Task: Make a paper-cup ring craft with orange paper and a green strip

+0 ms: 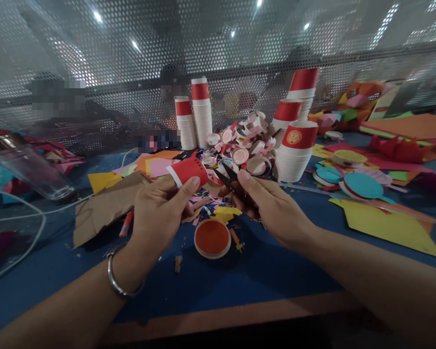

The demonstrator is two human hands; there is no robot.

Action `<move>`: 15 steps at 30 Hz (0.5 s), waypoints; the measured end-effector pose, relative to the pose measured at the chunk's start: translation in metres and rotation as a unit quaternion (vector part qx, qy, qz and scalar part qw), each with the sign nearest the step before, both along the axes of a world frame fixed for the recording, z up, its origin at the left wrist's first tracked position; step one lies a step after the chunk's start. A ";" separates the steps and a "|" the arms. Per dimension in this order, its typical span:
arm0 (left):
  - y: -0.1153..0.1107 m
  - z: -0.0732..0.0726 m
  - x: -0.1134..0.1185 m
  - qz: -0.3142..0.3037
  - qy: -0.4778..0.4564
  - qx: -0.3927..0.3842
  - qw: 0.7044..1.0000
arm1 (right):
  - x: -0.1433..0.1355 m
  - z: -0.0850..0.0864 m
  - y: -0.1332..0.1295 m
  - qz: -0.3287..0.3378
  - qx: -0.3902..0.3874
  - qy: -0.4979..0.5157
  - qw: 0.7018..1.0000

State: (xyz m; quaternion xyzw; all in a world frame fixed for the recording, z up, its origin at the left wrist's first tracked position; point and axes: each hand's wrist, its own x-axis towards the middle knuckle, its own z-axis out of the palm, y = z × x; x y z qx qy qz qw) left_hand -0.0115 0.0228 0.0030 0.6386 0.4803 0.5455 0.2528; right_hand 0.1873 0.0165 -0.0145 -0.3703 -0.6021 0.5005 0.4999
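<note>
Between thumb and fingers, my left hand (pixel 160 211) grips a red and white piece of paper cup (pixel 189 172), its white edge facing left. My right hand (pixel 276 203) is closed on a pair of dark scissors (pixel 228 175). Their blades point left, parted, close to the right end of the cup piece; I cannot tell whether they touch it. Below and between my hands, a round cup base with an orange inside (pixel 212 237) rests on the blue table. Small paper scraps (pixel 225 213) lie just behind it.
Stacked paper cups (pixel 296 152) stand behind at right, with more stacks (pixel 202 114) left of a heap of cut cup pieces (pixel 247 140). Brown cardboard (pixel 105 206), a clear bottle (pixel 34 167) and a white cable (pixel 43 218) lie left. Coloured paper (pixel 392 225) covers the right.
</note>
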 end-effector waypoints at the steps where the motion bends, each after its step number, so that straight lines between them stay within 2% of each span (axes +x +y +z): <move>1: -0.001 -0.001 0.001 0.002 0.011 0.003 1.000 | 0.000 -0.001 0.000 0.000 -0.003 -0.005 1.000; 8: -0.001 -0.011 0.003 -0.010 -0.022 -0.006 1.000 | 0.001 -0.002 -0.002 0.043 -0.027 -0.020 0.999; 12: 0.002 -0.016 0.003 -0.039 -0.064 -0.004 0.997 | 0.000 -0.001 -0.003 0.088 -0.075 0.034 0.993; 15: 0.003 -0.016 0.005 -0.045 -0.069 0.011 0.997 | 0.000 -0.001 -0.002 0.093 -0.084 0.053 0.991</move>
